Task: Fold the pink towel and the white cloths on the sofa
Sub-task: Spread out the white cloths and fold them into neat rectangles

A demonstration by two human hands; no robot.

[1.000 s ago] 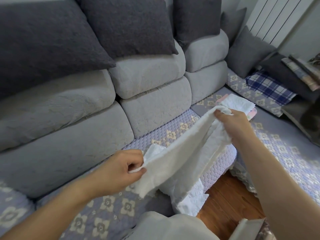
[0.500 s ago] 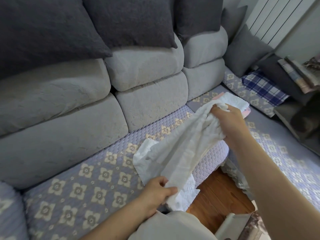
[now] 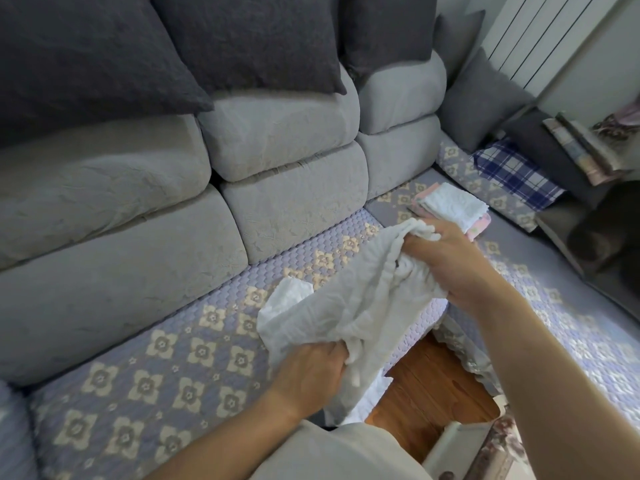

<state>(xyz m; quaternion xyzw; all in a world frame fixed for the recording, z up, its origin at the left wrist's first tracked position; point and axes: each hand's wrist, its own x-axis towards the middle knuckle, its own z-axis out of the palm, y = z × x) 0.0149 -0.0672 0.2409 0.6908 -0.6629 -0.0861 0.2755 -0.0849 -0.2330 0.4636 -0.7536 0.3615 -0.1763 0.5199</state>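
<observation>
Both hands are gripping one white cloth (image 3: 349, 306), holding it up over the front corner of the sofa (image 3: 173, 237) seat. Right hand (image 3: 446, 261) is bunching the upper end, fingers curling round the fabric. Left hand (image 3: 311, 368) is clutching the lower end, fingers curling into the folds. Cloth is sagging crumpled between the two hands, with a loose tail hanging below the left hand toward the wooden floor (image 3: 426, 403).

Second white cloth (image 3: 291, 296) is lying on the seat cover (image 3: 156, 368) just behind the held one, partly hidden by it.

Folded white cloth (image 3: 453, 206) is sitting on top of the pink towel (image 3: 479, 226), further along the seat past the right hand; only the towel's edges are showing, so I cannot tell how neatly it is folded.

Dark grey cushions (image 3: 242, 39) are leaning along the sofa back. Blue plaid cloth (image 3: 512, 171) is lying at the far right end of the seat, well apart from the stack, beside another grey cushion (image 3: 485, 98).
</observation>
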